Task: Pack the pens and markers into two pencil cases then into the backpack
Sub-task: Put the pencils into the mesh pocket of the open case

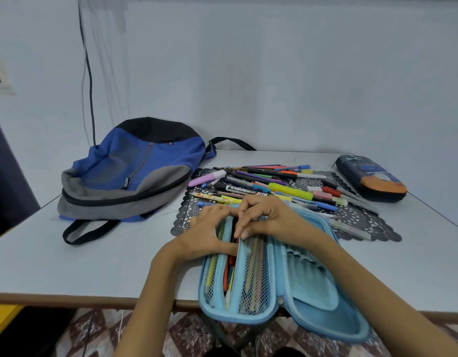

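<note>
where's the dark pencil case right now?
Head view: the dark pencil case lies on the table's far right, just beyond the right edge of the black lace mat holding the loose pens.

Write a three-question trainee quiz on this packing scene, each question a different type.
1. True or false: the dark pencil case lies closed on the right side of the table.
2. What do the left hand and right hand both touch? A) backpack B) light blue pencil case C) dark pencil case
3. Fill in: the loose pens and markers lie on a black lace ____.
Key: 1 true; 2 B; 3 placemat.
</note>
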The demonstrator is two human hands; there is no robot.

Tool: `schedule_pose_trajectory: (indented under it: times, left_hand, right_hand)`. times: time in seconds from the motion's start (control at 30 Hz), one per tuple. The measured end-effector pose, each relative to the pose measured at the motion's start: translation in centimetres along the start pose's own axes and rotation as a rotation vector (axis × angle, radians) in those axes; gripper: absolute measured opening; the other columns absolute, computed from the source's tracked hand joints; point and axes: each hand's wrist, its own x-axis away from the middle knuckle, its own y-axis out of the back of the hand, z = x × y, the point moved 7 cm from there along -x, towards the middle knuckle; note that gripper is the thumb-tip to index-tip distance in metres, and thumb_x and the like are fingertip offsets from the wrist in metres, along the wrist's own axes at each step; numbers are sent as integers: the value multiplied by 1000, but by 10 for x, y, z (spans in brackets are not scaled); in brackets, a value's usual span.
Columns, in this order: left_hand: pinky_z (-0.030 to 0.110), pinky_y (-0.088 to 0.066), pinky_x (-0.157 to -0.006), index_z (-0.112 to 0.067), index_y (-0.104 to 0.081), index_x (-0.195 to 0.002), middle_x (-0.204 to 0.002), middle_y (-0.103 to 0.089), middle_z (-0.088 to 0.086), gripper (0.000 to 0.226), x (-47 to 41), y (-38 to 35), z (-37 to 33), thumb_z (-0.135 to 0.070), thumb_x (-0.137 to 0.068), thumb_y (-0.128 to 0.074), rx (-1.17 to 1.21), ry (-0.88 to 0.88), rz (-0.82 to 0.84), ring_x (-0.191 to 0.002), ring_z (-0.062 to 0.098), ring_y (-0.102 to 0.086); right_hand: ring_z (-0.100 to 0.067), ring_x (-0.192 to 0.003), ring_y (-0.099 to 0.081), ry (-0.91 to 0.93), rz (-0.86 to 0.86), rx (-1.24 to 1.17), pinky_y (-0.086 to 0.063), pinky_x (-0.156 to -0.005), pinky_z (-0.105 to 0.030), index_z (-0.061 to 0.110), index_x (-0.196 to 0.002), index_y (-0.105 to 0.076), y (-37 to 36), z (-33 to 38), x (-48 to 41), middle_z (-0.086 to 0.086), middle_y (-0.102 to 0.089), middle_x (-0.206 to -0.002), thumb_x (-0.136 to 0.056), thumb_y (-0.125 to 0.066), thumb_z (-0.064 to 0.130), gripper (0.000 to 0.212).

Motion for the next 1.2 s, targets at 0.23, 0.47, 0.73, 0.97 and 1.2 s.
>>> schedule_pose_trajectory:
  times: [0.23, 0.47, 0.73, 0.97, 1.2]
  left_hand:
    - [44, -24, -109, -38, -54, -102, -122, -46, -23, 57, 3, 1, 3, -70, -56, -67, 30, -20, -16, -124, 0, -30]
    - [50, -19, -114, -50, -63, -97, -122, -41, -35, 42, 2, 0, 3, -66, -58, -69, 79, -49, 41, -131, 5, -27]
    - [52, -15, -116, -37, -70, -103, -122, -40, -40, 54, 4, 0, 3, -61, -54, -72, 117, -51, 73, -133, -1, -24]
    - [51, -20, -114, -29, -64, -111, -122, -36, -38, 69, 1, -1, 3, -66, -52, -68, 26, -62, 33, -129, -4, -23]
    - [49, -20, -114, -29, -59, -112, -121, -30, -43, 72, 1, -1, 2, -69, -52, -65, -5, -61, 29, -126, -8, -21]
  right_hand:
    - [-30, -85, -57, -20, -8, -25, -49, -80, -43, 8, -87, -77, 1, -2, 2, -12, -60, -86, -73, -79, 4, 14]
    - [-16, -80, -55, -32, 5, -36, -47, -79, -28, 10, -87, -78, 1, -4, 2, -4, -61, -80, -73, -80, 5, 15]
    - [-12, -78, -54, -48, 13, -40, -46, -77, -26, 10, -88, -77, 1, -4, 2, 1, -60, -79, -73, -79, 5, 16]
    - [-10, -80, -56, -39, 4, -43, -47, -79, -23, 8, -87, -77, -1, -2, 1, 10, -62, -79, -72, -80, 3, 16]
    - [-2, -78, -56, -58, 14, -58, -43, -76, -14, 8, -86, -76, -2, -2, 2, 9, -62, -79, -73, -79, 1, 15]
